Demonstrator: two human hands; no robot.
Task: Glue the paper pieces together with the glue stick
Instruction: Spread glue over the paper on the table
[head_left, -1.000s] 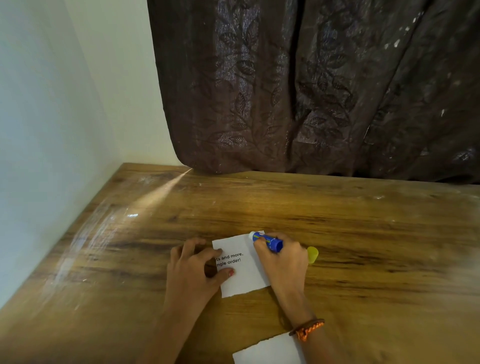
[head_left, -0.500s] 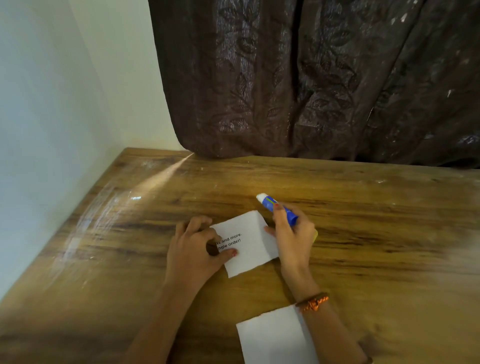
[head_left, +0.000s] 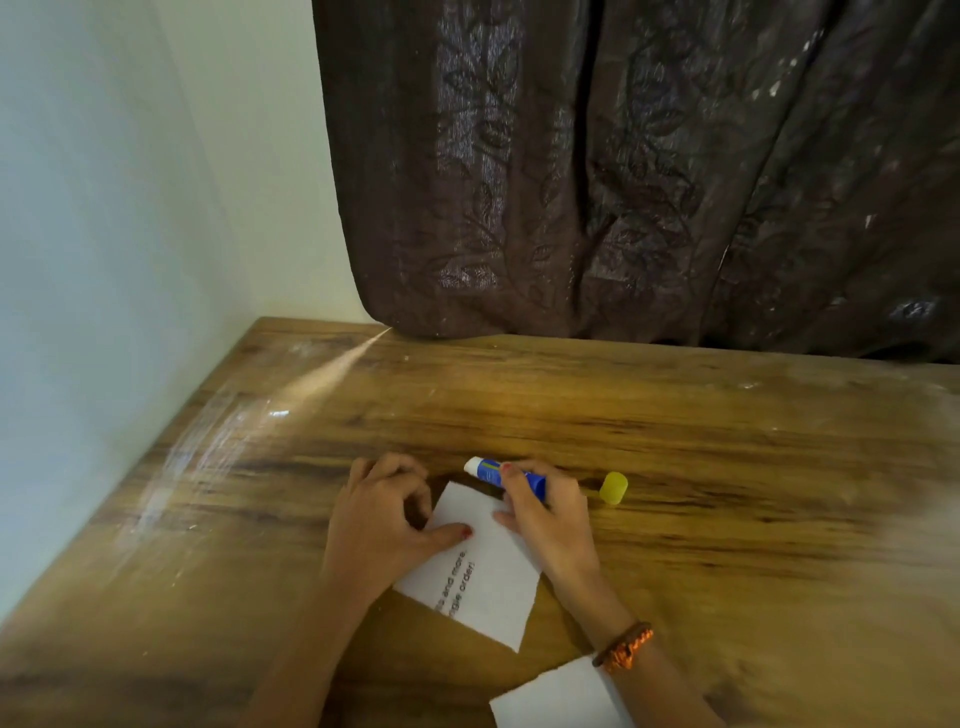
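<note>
The printed paper (head_left: 475, 566) lies on the desk (head_left: 727, 467) in the lower middle of the frame, now turned so its text runs up the sheet; half a second ago the lines read nearly level and the sheet sat higher, between the hands. The left hand (head_left: 382, 525) rests on the paper's left edge, thumb pressed flat on the sheet and fingers curled at the upper corner, its grip narrow on that edge. The right hand (head_left: 545, 519) grips the glue stick (head_left: 506, 474), fingers wrapped round the blue barrel, the white tip pointing to the upper left just above the paper's top corner; its thumb touches the sheet's right side. The tip was raised well clear of the paper before and has come down close to it. The yellow cap (head_left: 614, 487), earlier hidden behind the right hand, lies on the desk just right of that hand. A second paper (head_left: 556, 699) shows at the bottom edge, under the right forearm with its orange wristband (head_left: 626, 647).
</note>
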